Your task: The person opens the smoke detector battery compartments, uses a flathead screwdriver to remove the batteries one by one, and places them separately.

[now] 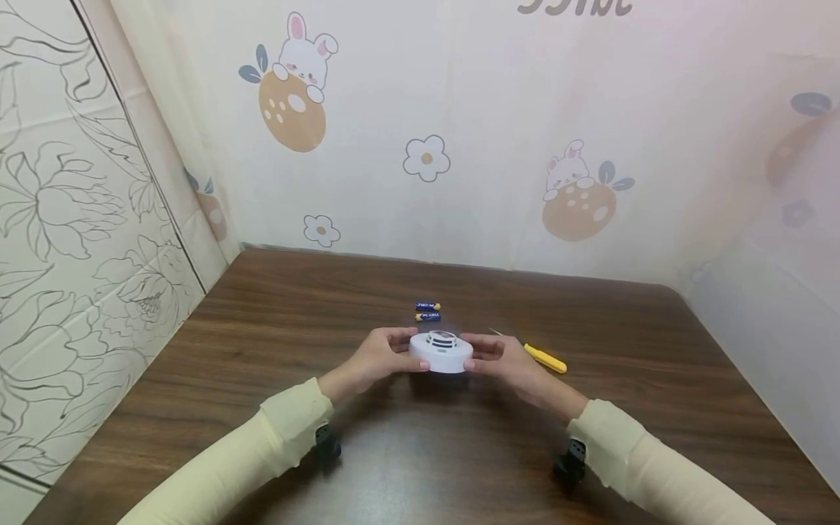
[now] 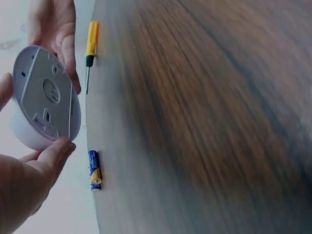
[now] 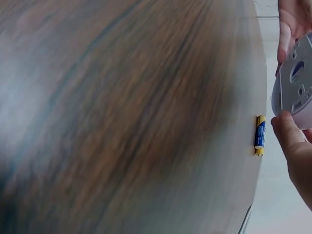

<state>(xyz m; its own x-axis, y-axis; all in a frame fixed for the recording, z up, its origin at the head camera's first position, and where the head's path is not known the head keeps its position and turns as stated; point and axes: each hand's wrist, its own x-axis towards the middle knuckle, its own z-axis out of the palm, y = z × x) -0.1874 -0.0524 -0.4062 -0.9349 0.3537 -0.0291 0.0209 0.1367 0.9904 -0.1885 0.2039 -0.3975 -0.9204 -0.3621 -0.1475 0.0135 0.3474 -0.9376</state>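
Note:
A round white smoke detector (image 1: 442,360) is held above the table between both hands, its vented dome facing up. My left hand (image 1: 383,355) grips its left edge, thumb at the front and fingers behind. On the opposite edge, my right hand (image 1: 508,362) pinches it the same way. From below, the left wrist view shows the flat backing plate (image 2: 51,95) with slots and a round hole. The right wrist view catches part of that same underside (image 3: 295,80). Just beyond the detector lie two blue and yellow batteries (image 1: 428,316), side by side.
A screwdriver with a yellow handle (image 1: 546,359) lies right of the right hand, its thin shaft pointing back left. The dark wooden table (image 1: 315,292) ends at a patterned curtain (image 1: 499,146) behind and a flower-print panel (image 1: 85,197) at left.

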